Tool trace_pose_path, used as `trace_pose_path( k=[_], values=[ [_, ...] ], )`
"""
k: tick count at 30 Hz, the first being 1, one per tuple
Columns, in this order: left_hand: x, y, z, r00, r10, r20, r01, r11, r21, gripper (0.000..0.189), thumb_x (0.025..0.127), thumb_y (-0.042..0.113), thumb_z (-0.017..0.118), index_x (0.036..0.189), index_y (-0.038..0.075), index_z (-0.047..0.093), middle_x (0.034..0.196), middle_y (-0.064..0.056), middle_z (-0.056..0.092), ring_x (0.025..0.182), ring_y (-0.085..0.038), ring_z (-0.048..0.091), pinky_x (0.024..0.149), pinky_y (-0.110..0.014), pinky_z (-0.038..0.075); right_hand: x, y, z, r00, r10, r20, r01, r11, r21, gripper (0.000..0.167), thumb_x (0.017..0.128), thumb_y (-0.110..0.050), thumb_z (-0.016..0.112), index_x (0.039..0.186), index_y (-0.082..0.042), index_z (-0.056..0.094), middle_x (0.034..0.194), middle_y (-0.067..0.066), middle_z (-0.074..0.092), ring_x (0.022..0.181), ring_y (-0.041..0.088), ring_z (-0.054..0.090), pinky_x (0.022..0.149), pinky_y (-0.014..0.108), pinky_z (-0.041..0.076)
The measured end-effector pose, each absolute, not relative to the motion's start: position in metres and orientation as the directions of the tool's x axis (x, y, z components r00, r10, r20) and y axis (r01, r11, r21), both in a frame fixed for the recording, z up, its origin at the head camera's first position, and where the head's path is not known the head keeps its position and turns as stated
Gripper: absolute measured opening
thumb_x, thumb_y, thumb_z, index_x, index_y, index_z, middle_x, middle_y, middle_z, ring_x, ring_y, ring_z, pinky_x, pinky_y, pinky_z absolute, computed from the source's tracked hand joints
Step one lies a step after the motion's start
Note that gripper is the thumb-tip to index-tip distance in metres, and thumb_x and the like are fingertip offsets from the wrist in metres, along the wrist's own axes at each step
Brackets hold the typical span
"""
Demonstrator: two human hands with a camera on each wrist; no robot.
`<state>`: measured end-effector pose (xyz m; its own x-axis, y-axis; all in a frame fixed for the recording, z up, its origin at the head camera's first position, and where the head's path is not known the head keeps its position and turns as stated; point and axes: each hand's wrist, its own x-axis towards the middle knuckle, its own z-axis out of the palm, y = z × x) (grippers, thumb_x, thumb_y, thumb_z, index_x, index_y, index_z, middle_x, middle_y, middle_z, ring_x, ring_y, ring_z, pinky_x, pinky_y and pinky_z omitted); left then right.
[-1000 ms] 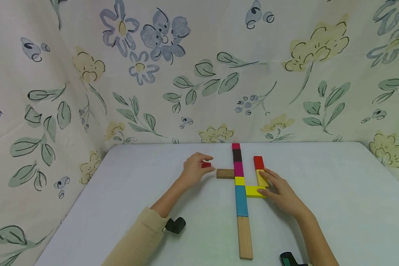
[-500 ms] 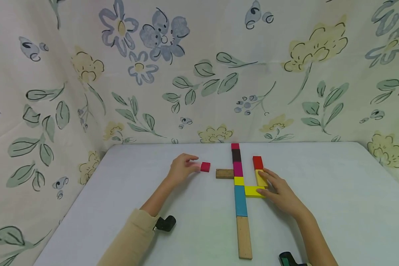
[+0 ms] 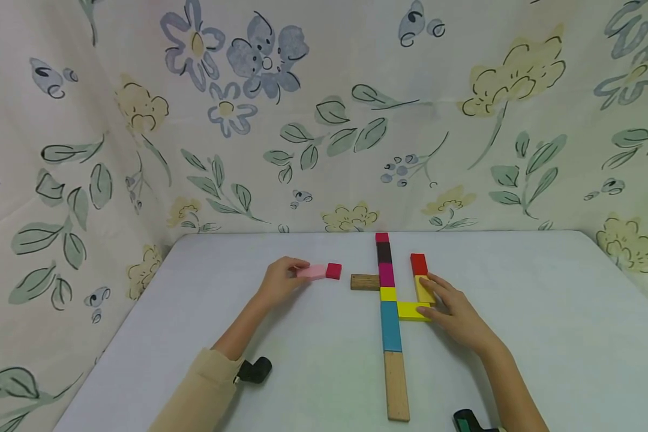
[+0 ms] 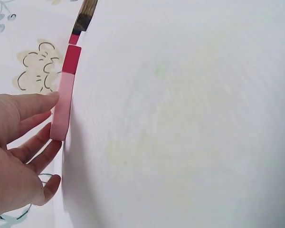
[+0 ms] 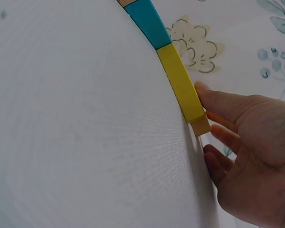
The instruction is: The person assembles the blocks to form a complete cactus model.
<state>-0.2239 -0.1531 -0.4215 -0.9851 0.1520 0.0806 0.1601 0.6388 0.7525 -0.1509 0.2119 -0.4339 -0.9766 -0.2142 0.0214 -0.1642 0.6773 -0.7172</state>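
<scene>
My left hand (image 3: 281,281) pinches the left end of a pink wooden block (image 3: 312,272), with thumb and forefinger on either side. The pink block lies end to end with a small crimson block (image 3: 333,271). In the left wrist view, the thumb tip lies against the pink block (image 4: 61,107). My right hand (image 3: 456,312) rests its loosely bent fingers at a flat yellow block (image 3: 409,311) and a paler yellow block (image 3: 424,290) set upright from it. A red block (image 3: 418,263) sits at the far end of the paler one. Part of both yellow blocks is hidden by the fingers.
A column of blocks runs away from me: a plain wood block (image 3: 396,384), a blue one (image 3: 391,326), small yellow, magenta, dark brown and crimson. A brown wood block (image 3: 365,282) juts left from it. A floral cloth (image 3: 324,198) hangs behind the white table (image 3: 194,336).
My left hand has moved left, away from the crimson block, which is now uncovered, and the pink block has come into view beside it. My right hand has stayed put.
</scene>
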Motion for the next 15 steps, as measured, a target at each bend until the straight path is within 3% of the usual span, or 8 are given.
trace_pose_path(
  k=[7, 15],
  values=[
    [-0.212, -0.16, -0.418, -0.987, 0.16, 0.023, 0.122, 0.643, 0.756, 0.033, 0.092, 0.007, 0.081, 0.124, -0.002, 0.074, 0.113, -0.016, 0.073, 0.103, -0.03, 0.067, 0.092, -0.043, 0.058, -0.151, 0.211, -0.433, -0.978, -0.21, 0.013, -0.156, 0.682, -0.714, 0.068, 0.099, -0.021, 0.072, 0.157, 0.002, 0.044, 0.165, 0.031, 0.032, 0.149, 0.057, 0.028, 0.109, 0.075, 0.039],
    [-0.215, -0.164, -0.412, -0.969, 0.247, -0.032, 0.143, 0.655, 0.742, 0.045, 0.09, 0.014, 0.085, 0.131, 0.0, 0.071, 0.096, -0.007, 0.072, 0.094, -0.023, 0.064, 0.079, -0.029, 0.053, -0.151, 0.212, -0.436, -0.977, -0.214, 0.023, -0.167, 0.687, -0.707, 0.068, 0.099, -0.022, 0.071, 0.157, 0.001, 0.044, 0.165, 0.03, 0.033, 0.148, 0.057, 0.029, 0.109, 0.077, 0.037]
  ],
)
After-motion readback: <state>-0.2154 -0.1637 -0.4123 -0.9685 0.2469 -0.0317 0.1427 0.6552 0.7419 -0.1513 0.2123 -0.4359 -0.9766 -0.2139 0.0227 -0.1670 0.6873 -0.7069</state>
